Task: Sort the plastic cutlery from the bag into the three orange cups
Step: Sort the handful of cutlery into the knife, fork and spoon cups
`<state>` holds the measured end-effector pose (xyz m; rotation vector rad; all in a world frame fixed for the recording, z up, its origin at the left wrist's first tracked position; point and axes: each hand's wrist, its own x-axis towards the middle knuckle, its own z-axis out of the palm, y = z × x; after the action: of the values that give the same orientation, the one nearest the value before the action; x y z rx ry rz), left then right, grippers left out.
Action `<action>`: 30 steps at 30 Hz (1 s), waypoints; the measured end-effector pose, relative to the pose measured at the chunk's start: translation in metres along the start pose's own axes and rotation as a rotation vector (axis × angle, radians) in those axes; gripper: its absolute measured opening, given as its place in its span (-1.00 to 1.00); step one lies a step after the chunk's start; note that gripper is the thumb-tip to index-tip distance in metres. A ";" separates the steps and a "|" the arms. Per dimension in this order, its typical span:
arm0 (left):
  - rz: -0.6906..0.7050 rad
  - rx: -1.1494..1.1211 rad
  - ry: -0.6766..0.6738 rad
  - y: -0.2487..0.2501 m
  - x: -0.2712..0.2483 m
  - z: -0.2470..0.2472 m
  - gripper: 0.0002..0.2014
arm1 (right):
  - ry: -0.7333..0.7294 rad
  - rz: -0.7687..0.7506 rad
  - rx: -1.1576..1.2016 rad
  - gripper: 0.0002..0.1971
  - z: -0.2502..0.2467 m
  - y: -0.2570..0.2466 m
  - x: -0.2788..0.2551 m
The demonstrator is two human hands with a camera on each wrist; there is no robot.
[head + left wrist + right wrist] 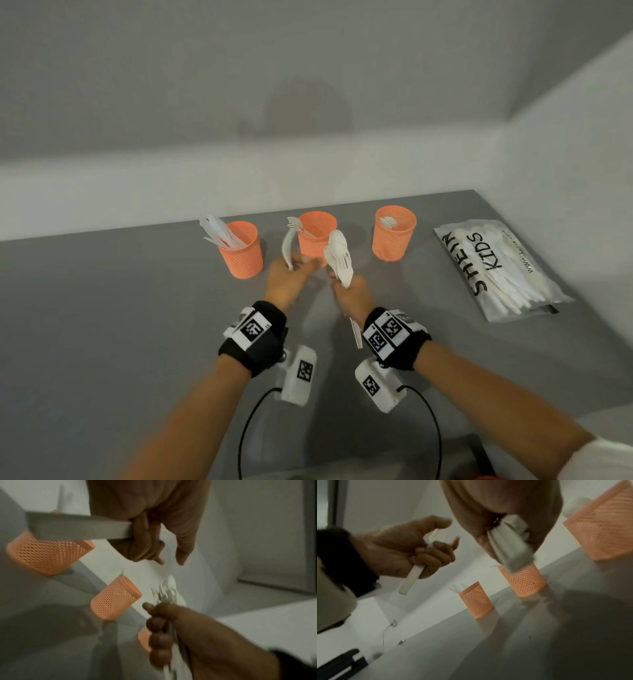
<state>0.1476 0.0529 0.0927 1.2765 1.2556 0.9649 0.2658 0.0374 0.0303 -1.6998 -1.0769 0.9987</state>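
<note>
Cutlery was white plastic, slightly translucent in the handles. A single fork (287, 247) was held in the left hand (287, 281), fingers (435, 555) curled round the handle, thumb raised above the tines. Long axis was near upright in the head view, tines up and away from the person, handle end sticking out below the fist in the right wrist view. It was held just left of the middle cup (317, 233) and above the tabletop (120, 308).

A bundle of cutlery (339, 258) was clamped in the right hand (352, 296), fingers (158, 639) wrapped tight round the handles. Spoon bowls and fork tines were fanned out at the top; handle ends were seen poking out below the wrist. Axis was steep, heads up and tilted slightly left, in front of the middle cup. Exact count could not be told: blurred.

Three orange mesh cups were stood upright in a row near the back edge of the tabletop. The left cup (241, 250) was loaded with knives (219, 233), leaning left, blades up. Forks (298, 224) were seen in the middle cup, tines up over the left rim. Spoons (388, 222) lay low inside the right cup (394, 234).

The bag (496, 270), clear plastic with black lettering, was laid flat at the right of the tabletop, well apart from the cups, more white cutlery inside, lying lengthwise along the bag.
</note>
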 end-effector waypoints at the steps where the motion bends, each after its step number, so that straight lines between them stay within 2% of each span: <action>1: 0.010 0.013 -0.026 -0.004 -0.004 0.008 -0.77 | 0.024 -0.029 -0.029 -0.71 0.001 0.000 -0.001; 5: 0.031 0.021 -0.063 -0.020 -0.009 0.031 -0.82 | 0.070 -0.063 -0.035 -0.69 0.003 -0.003 -0.006; 8: -0.006 0.007 -0.038 -0.029 -0.006 0.041 -0.82 | 0.106 -0.043 0.044 -0.45 0.002 -0.006 -0.013; 12: -0.042 0.078 0.025 -0.033 -0.006 0.049 -0.74 | 0.119 -0.022 0.076 -0.36 -0.005 -0.013 -0.023; 16: -0.032 0.244 0.018 -0.028 -0.008 0.054 -0.71 | 0.098 -0.043 -0.133 -0.64 -0.009 -0.007 -0.024; 18: -0.019 0.303 0.037 -0.023 -0.006 0.055 -0.80 | 0.102 -0.041 -0.189 -0.65 -0.008 -0.003 -0.024; 22: 0.038 0.211 0.147 -0.016 0.006 0.052 -0.73 | 0.109 -0.056 -0.246 -0.66 -0.009 -0.005 -0.026; 25: 0.001 0.134 0.101 -0.015 0.007 0.054 -0.72 | 0.110 -0.061 -0.265 -0.68 -0.009 -0.009 -0.027; 27: -0.027 0.138 0.054 -0.018 0.004 0.056 -0.79 | 0.108 -0.057 -0.280 -0.67 -0.010 -0.009 -0.026; 30: -0.028 0.090 0.090 -0.017 0.006 0.050 -0.78 | 0.095 -0.070 -0.323 -0.69 -0.013 -0.007 -0.026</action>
<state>0.1956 0.0499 0.0689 1.2940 1.3965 0.9639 0.2679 0.0120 0.0456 -1.9301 -1.2780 0.7196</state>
